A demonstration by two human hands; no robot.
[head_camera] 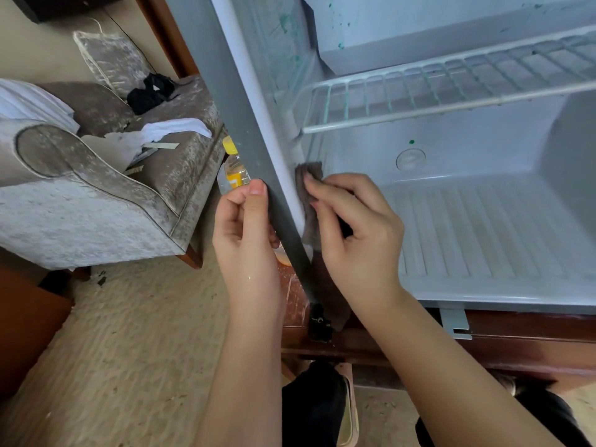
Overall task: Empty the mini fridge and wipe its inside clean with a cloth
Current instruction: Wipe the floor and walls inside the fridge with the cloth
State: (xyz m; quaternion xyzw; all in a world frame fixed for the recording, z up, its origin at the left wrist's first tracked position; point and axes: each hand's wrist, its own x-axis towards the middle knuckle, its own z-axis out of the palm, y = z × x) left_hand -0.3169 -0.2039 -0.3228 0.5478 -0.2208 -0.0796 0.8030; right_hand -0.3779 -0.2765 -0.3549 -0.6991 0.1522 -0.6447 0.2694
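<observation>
Cloth [310, 201] is held by the right hand's [354, 243] curled fingers against the mini fridge's [467, 227] white left rim; left hand [245, 233] fingers clasp its grey outer edge.

Left grip [246, 227], right grip [351, 233], both curled.

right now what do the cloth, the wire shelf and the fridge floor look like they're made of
cloth: soft napped fabric, matte brown, probably microfibre or terry; it folds under the right hand. wire shelf: thin rods with a smooth white coating, likely coated metal. fridge floor: moulded plastic, pale and slightly glossy, with ribs pressed in.
</observation>
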